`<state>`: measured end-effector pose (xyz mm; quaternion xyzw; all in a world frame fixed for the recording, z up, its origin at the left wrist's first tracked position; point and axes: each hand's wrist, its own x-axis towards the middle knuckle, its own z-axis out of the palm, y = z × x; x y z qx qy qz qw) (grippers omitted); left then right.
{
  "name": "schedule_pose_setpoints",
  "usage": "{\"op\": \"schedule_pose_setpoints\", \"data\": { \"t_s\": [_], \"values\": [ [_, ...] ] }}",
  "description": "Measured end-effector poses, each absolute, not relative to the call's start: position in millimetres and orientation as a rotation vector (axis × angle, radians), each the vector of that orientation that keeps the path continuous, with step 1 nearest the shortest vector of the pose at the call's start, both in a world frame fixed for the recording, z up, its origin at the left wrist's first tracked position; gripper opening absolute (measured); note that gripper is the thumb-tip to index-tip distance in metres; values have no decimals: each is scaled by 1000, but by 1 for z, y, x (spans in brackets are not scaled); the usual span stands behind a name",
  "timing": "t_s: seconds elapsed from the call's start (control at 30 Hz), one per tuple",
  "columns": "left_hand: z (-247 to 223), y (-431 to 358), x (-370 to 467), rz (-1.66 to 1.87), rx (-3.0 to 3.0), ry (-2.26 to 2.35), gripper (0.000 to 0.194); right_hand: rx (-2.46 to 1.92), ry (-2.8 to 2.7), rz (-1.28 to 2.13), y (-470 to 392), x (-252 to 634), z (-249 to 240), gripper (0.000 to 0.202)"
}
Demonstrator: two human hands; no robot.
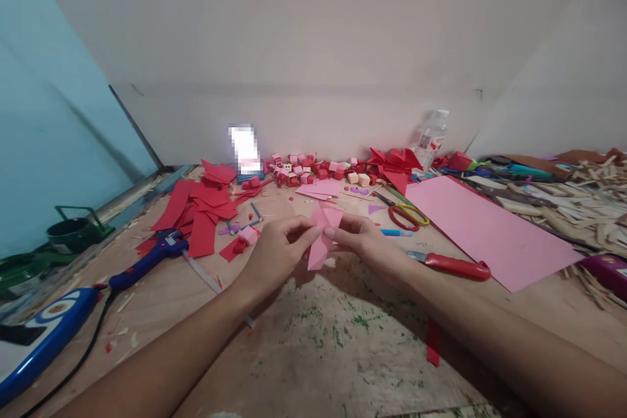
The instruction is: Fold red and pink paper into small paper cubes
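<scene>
A folded piece of pink paper (321, 253) is held up over the middle of the table, creased into pointed flaps. My left hand (289, 241) pinches its left side between thumb and fingers. From the right, my right hand (356, 235) grips the same paper, and the two thumbs nearly meet at its centre. Just behind lie flat pink paper pieces (321, 189). Left of my left hand sit a small pink folded cube (248, 235) and red paper strips (202, 209). Scissors with red and yellow handles (405, 215) rest beyond my right hand.
A blue glue gun (147, 261) lies at left. Small folded paper cubes (304, 170), a lit phone (245, 150) and a plastic bottle (431, 140) line the back. At right are a large pink sheet (484, 228), a red-handled cutter (455, 266) and wood strips (553, 196).
</scene>
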<state>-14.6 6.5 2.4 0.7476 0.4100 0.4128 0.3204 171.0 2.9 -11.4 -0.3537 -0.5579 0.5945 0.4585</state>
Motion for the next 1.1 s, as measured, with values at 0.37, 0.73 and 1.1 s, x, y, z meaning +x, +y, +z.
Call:
{"op": "schedule_pose_setpoints", "data": {
  "t_s": [0.37,0.73,1.1],
  "values": [
    [2,13,-15,1106,1820,1023,17,-904,-1524,1419,2,171,-10,40],
    [3,10,-15,1044,1856,1007,30,-971,-1580,1312,4,170,-16,37],
    [-2,12,-16,1072,1797,1012,32,-1022,-1621,1219,2,169,-15,29]
  ]
}}
